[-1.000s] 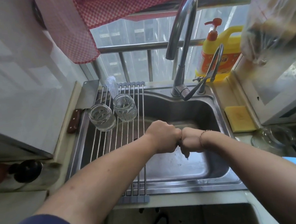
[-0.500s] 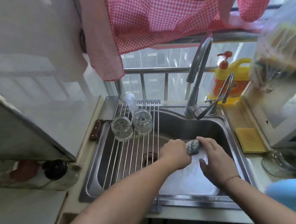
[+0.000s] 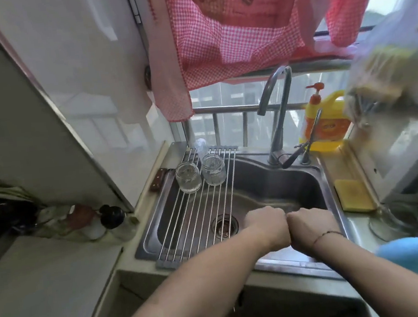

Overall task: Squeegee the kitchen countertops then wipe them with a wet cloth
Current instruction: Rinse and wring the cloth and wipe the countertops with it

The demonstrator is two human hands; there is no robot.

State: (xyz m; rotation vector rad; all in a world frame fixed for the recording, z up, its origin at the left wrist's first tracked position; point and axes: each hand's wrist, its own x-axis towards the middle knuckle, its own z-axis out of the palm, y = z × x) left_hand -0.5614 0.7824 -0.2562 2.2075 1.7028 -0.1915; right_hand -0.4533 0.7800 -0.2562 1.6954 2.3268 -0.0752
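Left hand (image 3: 266, 226): lower centre, grip curled into a fist; contents hidden.
Right hand (image 3: 310, 227): touching it, fisted likewise.
Sink (image 3: 283, 184): beneath both.

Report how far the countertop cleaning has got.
Done: cannot tell; no squeegee shows. In hand: left hand and right hand, fists pressed together over the sink, look to be wringing something hidden. Left: wiping the countertop.

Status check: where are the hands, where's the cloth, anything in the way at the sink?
Left hand and right hand fisted together over the sink. Cloth hidden, presumably wrung between them. Roll-up rack with two glass jars covers the sink's left side.
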